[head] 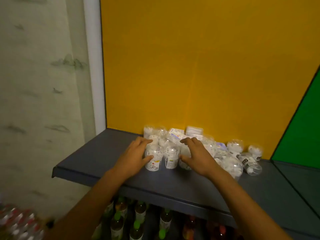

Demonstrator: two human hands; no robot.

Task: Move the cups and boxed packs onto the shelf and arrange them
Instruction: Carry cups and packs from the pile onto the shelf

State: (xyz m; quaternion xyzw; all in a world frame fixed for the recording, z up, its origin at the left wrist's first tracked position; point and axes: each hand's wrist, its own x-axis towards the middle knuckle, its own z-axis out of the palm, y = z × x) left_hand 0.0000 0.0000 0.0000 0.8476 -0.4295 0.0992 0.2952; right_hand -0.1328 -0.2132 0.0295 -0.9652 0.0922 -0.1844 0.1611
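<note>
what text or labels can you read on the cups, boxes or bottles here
None can be read.
Front left cup: printed label with a small picture, words blurred.
Cup beside it: label print too small.
Tipped cup at the right: dark label, illegible.
Boxed packs at the back: print blurred.
Bottles below the shelf: labels too dark.

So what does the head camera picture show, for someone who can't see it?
Two hands, the left hand and the right hand, cup a bunch of clear plastic cups on a dark grey shelf against a yellow wall. More cups lie tipped over to the right, and bottles stand on the shelf below.
</note>
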